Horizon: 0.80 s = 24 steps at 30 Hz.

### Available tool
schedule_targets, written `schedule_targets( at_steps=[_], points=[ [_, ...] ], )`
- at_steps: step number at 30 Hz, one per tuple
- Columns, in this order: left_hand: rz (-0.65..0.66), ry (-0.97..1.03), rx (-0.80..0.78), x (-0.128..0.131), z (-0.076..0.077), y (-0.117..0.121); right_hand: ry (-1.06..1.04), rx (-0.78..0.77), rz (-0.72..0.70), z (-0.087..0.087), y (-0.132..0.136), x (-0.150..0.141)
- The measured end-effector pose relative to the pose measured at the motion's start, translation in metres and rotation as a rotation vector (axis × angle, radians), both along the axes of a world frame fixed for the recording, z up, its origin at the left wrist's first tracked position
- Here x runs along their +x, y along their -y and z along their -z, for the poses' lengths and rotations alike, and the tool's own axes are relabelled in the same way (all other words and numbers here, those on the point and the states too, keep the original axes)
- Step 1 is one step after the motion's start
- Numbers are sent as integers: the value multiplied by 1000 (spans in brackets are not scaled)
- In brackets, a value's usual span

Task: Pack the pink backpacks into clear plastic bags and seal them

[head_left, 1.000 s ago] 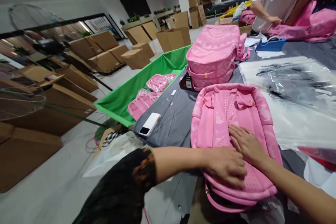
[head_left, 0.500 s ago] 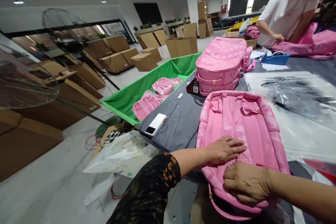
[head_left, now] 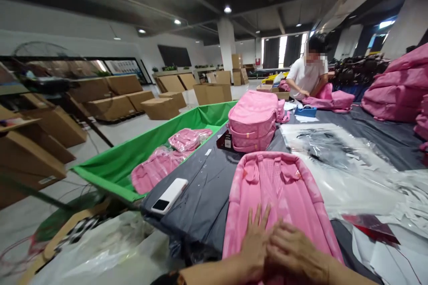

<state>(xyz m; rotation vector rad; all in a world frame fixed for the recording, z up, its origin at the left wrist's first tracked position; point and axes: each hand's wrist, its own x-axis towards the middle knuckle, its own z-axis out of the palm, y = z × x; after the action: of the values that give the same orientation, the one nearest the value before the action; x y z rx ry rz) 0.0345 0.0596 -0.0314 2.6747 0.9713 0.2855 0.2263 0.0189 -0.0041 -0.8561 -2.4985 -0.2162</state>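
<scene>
A pink backpack (head_left: 284, 187) lies on the table with its strap side up, its lower end towards me. My left hand (head_left: 256, 238) rests on the back panel, fingers stretched out and spread. Close against it is my right hand (head_left: 296, 249), slightly blurred, its fingers curled together low on the backpack. Whatever sits under those fingers is hidden. Just beyond stands a second, filled pink backpack (head_left: 252, 118) with a dark hang tag (head_left: 224, 141) at its side.
Left of the dark-covered table (head_left: 203, 187) is a green bin (head_left: 110, 164) holding bagged pink backpacks. A white phone-like device (head_left: 170, 195) lies near the edge. Clear plastic bags (head_left: 334, 187) spread at right, with a blue tape dispenser (head_left: 306, 111) behind. A co-worker (head_left: 306, 78) handles another backpack.
My view has tilted up and swung right. The left hand's fingers have spread and point away from me now. The right hand stays low on the backpack, beside the left.
</scene>
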Motion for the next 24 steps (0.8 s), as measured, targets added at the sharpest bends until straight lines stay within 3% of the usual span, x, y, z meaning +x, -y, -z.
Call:
schedule_targets(
  at_steps=[4, 6, 10, 13, 18, 21, 24],
  points=[
    [76, -80, -71, -11, -12, 11, 40, -59, 618, 1, -38, 54],
    [73, -101, -62, 1, -29, -4, 52, -129, 715, 12, -56, 69],
    [-32, -8, 97, 48, -52, -54, 17, -210, 687, 25, -77, 77],
    [-84, 25, 61, 73, -40, -79, -76, -281, 688, 10, -98, 111],
    [-63, 48, -14, 69, 0, -89, -287, -290, 945, -17, -138, 245],
    [-61, 58, 18, 62, 12, -93, -378, -274, 1121, -9, -161, 328],
    [-44, 19, 32, 60, 18, -99, -487, -226, 1200, 11, -188, 386]
  ],
)
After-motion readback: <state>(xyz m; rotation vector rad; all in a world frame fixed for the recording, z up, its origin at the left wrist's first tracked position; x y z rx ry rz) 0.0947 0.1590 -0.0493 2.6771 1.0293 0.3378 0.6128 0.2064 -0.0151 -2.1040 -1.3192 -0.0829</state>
